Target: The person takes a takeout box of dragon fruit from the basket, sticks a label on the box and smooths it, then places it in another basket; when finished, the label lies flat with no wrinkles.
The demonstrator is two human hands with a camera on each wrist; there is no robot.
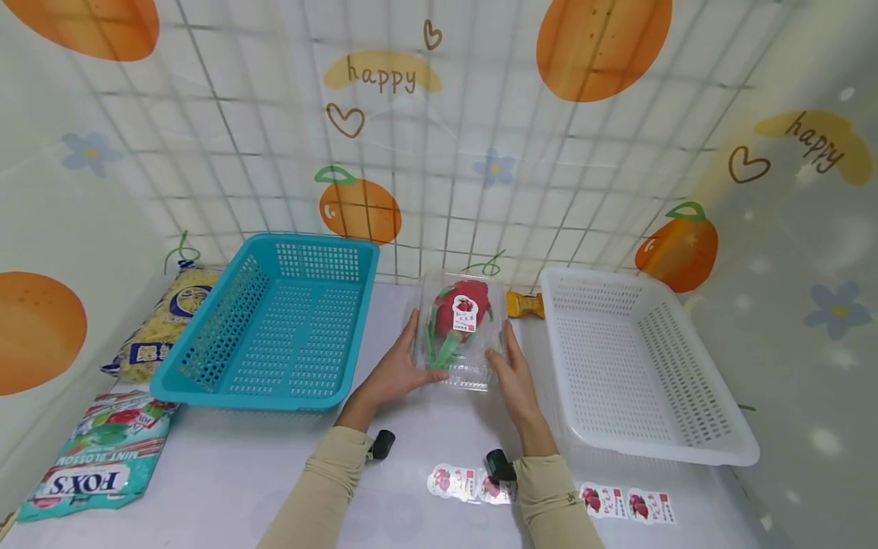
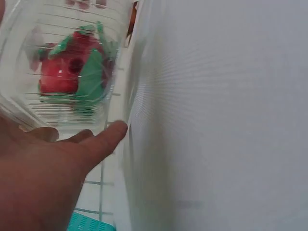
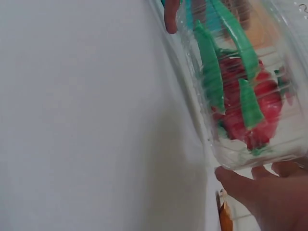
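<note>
Both hands hold a clear plastic clamshell box [image 1: 469,374] between them, above the table in the wrist views. Inside lies a red dragon fruit [image 1: 442,311] with green leaf tips, and a white sticker with fruit print [image 1: 465,314] shows over it. My left hand [image 1: 396,371] grips the box's left side, thumb at the near edge. On the opposite side my right hand [image 1: 516,379] grips it, thumb on the near right part. From the left wrist, the fruit [image 2: 62,74] shows through the ribbed plastic above the fingers. The right wrist view has the box over the right fingers [image 3: 240,185].
A teal basket [image 1: 298,400] stands left, a white basket [image 1: 576,427] right. Fruit stickers [image 1: 453,482] lie in front, more stickers [image 1: 627,503] near the right sleeve. A yellow wrapped snack [image 1: 525,305] sits behind. Far left are a noodle bag [image 1: 161,328] and a FOX'S bag [image 1: 103,457].
</note>
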